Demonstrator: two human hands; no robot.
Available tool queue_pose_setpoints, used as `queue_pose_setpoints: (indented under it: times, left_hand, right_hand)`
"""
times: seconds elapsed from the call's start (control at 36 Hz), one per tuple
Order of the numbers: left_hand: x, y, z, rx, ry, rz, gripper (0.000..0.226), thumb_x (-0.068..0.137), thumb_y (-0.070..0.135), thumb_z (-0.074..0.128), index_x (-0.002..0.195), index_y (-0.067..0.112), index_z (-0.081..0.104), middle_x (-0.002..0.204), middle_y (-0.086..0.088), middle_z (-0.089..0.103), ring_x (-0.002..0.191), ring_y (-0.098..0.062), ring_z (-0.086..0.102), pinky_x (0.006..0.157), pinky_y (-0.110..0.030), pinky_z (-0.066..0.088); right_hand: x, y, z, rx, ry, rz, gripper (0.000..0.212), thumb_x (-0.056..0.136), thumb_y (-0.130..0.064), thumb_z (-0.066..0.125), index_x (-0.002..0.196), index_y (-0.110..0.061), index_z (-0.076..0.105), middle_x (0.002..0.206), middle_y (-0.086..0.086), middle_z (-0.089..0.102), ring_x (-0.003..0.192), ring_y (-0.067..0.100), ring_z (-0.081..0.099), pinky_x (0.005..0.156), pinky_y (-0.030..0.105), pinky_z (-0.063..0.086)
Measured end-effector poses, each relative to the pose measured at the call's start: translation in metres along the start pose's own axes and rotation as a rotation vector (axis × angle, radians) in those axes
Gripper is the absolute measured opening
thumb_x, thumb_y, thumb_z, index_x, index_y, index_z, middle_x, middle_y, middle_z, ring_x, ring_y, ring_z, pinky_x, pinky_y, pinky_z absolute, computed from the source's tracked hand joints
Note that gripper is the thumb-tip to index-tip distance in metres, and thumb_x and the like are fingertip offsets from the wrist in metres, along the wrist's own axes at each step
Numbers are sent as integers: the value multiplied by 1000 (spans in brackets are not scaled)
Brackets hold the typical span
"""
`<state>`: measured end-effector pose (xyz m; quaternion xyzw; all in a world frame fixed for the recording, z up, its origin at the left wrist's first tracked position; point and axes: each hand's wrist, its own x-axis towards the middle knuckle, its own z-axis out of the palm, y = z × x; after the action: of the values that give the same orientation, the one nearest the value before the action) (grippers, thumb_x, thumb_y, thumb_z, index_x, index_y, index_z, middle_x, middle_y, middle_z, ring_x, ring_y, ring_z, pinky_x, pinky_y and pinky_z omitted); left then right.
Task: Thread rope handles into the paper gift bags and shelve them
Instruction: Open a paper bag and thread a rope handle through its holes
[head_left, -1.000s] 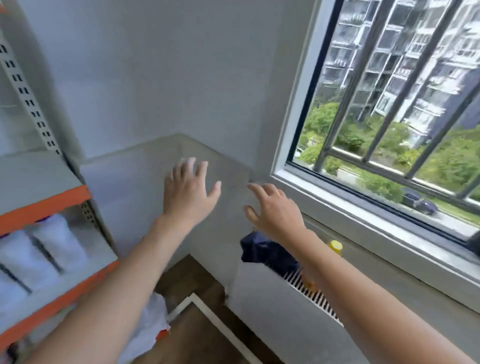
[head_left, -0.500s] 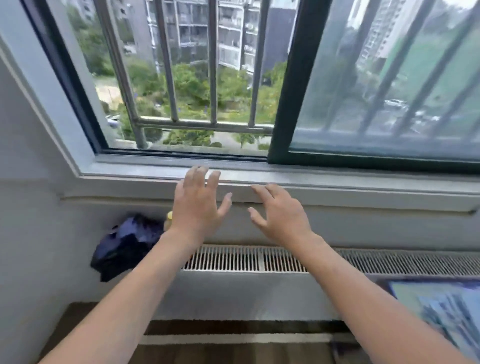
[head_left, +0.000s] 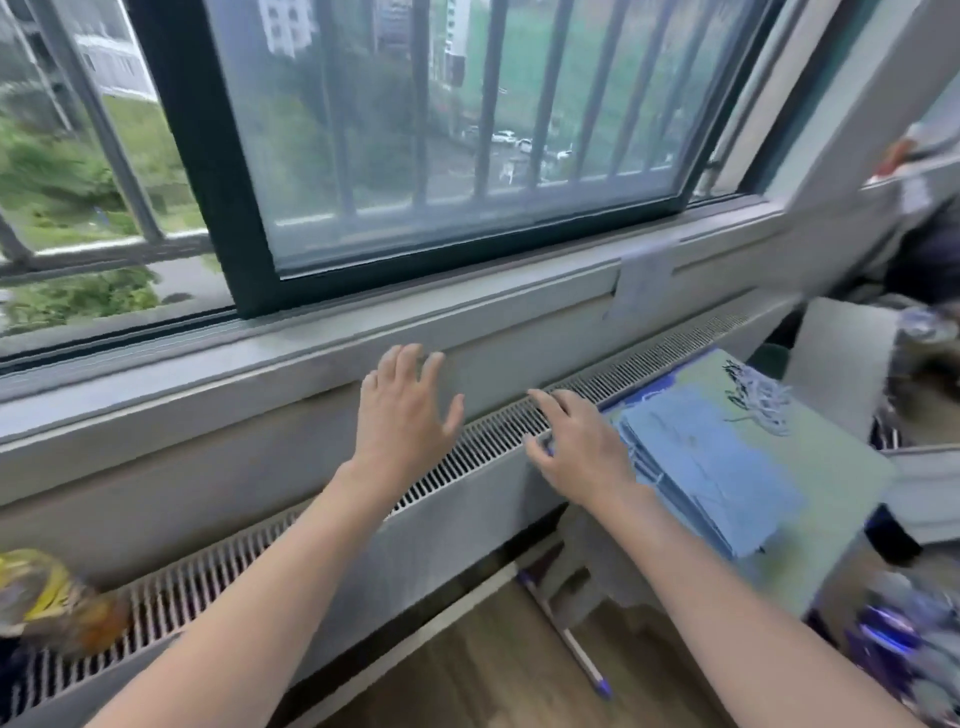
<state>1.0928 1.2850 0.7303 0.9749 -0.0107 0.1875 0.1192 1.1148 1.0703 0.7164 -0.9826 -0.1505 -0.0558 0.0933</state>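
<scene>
Blue paper gift bags stacked flat on a table, just right of the right hand, rope handles bundled behind, left hand over the vent grille, both hands spread loose, holding nothing

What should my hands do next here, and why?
Probably bring the right hand down onto the stack of flat blue paper bags and lift the top one. Both hands are open and hold nothing, the right one already hangs at the stack's near edge, and the bundle of rope handles lies just beyond on the same table, ready for the left hand.
</scene>
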Motion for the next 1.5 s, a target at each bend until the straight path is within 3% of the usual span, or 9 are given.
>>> queue_pose_setpoints:
  times: [0.17,0.25,0.56,0.69,0.81,0.89,1.17,1.39,1.5]
  left_hand:
    - [25,79,36,-51,-14,77,54,88,39,60,130,5,54,134,-20,49,128,-39,44,100,-50,42]
    - [32,118,57,-79,-4,94,57,84,45,46,120,4,61,123,-21,56,117,-41,53,89,-51,50]
    - [49,277,124,-27,3,28,50,78,41,49,107,3,62,107,-18,60,102,-39,60,72,-45,54]
    - [47,321,150,-22,-85,-34,58,81,45,39,109,0,61,108,-18,59,102,-40,58,72,-46,54]
    - [46,339,165,21,-177,-77,49,84,35,65,119,1,60,119,-22,58,111,-41,55,78,-48,53]
    - [47,347,176,46,-202,-97,47,80,32,72,116,3,61,113,-20,59,106,-40,57,73,-46,51]
    - [56,360,210,19,-263,-170,49,94,36,52,134,7,48,137,-15,44,129,-33,39,91,-43,42]
    - [48,379,230,51,-398,-316,44,97,34,47,133,8,46,139,-11,39,130,-30,35,97,-42,42]
    - [53,396,233,74,-417,-412,44,97,31,47,135,9,45,140,-10,39,131,-29,35,97,-40,40]
  right_hand:
    - [-12,87,-5,-31,-4,112,60,91,-43,55,146,-26,39,139,6,46,124,28,48,93,41,44]
    - [-14,130,-7,-58,-20,123,59,94,-45,50,148,-29,36,143,3,43,125,26,47,93,38,42]
    - [-22,302,-7,-10,-90,9,58,96,-45,47,149,-27,33,145,5,41,128,25,43,95,38,41]
    - [-17,348,0,-14,-159,-17,60,97,-47,46,150,-26,31,146,5,39,128,27,43,95,38,40]
    - [-7,368,13,-29,-247,-15,62,98,-51,42,152,-25,26,150,6,34,133,27,38,98,40,39]
    - [1,378,22,24,-318,45,67,97,-55,42,153,-24,23,152,6,30,137,27,33,101,42,37]
    - [15,414,46,110,-482,241,102,82,-71,55,154,-15,9,148,11,32,138,30,30,101,43,37]
    - [30,433,51,122,-442,161,87,73,-61,71,135,-11,36,131,11,43,126,32,38,95,43,43]
    - [46,456,50,305,-438,158,76,72,-48,79,128,-9,45,127,13,42,124,33,39,96,40,40]
